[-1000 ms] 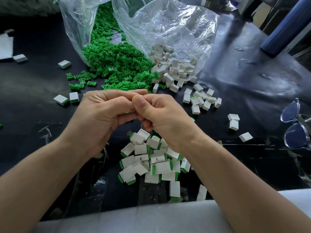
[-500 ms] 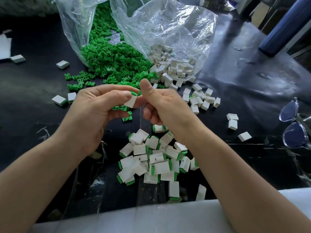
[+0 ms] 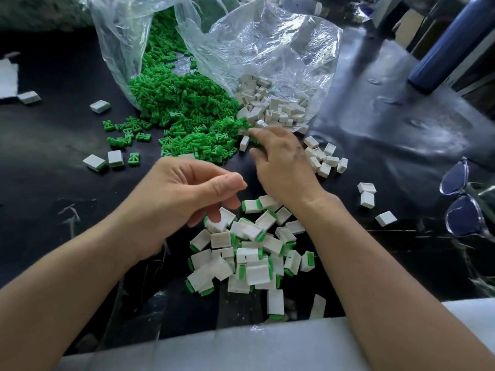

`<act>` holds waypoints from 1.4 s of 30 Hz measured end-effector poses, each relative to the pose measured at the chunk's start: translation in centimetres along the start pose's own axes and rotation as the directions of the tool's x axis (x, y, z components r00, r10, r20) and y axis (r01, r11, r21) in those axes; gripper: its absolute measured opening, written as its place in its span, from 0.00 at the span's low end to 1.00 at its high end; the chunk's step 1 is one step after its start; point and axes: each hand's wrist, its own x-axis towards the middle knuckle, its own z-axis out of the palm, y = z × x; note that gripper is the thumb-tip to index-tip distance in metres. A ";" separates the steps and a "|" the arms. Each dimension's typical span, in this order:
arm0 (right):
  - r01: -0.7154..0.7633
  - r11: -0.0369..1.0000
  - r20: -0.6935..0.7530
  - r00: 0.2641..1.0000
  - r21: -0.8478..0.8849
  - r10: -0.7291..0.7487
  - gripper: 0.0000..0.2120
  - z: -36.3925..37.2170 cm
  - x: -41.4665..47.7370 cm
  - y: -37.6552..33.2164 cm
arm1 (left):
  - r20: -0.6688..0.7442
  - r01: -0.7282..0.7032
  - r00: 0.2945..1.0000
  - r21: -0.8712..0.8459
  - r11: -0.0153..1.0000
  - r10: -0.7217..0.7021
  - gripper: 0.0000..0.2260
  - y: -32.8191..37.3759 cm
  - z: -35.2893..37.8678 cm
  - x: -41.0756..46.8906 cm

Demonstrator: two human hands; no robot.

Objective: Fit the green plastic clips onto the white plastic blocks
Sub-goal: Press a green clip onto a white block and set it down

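A black table [image 3: 375,156] is seen from above. At its far side two clear bags are laid open: from the left bag [image 3: 120,49] a big heap of green clips [image 3: 182,108] is spilled, and from the right bag [image 3: 267,44] a heap of white blocks [image 3: 273,108]. The two heaps are touching each other. More loose blocks [image 3: 324,159] are scattered just beside the right bag, and a few single pieces are spread to the left.

Near the table's front edge a pile [image 3: 249,253] of blocks with clips already fitted is gathered.

The left hand [image 3: 184,196] is held over the far left edge of this pile. Its fingers are loosely curled and released, and nothing is seen between them. One fitted block lies just under the fingertips.

The right hand [image 3: 284,164] is reached forward to the place where the two heaps meet. Its fingers [image 3: 253,133] are stretched out and apart, a little blurred, and no piece is seen gripped in them.

At the right edge a pair of glasses [image 3: 466,210] is placed, and further back a blue bottle [image 3: 450,46] is standing.
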 end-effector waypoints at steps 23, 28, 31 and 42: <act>-0.076 0.811 0.116 0.993 0.580 0.011 0.07 -0.5 -0.5 -1.3 | -0.286 0.037 0.958 0.004 0.999 -0.034 0.14 -0.9 -0.9 0.9; -0.086 0.699 0.206 0.975 0.710 -0.089 0.08 -0.6 -1.2 -2.1 | -0.224 0.033 0.974 -0.031 0.999 -0.039 0.13 -0.7 -0.7 0.8; -0.138 0.649 0.255 0.963 0.748 -0.088 0.08 -0.6 -1.2 -2.2 | -0.216 0.036 0.975 -0.087 0.996 -0.054 0.10 -0.6 -0.7 0.8; 0.197 0.973 0.164 0.963 0.124 -0.216 0.17 0.4 -1.4 -2.2 | -0.312 0.009 0.941 -0.362 0.932 -0.130 0.13 -0.4 -1.9 1.3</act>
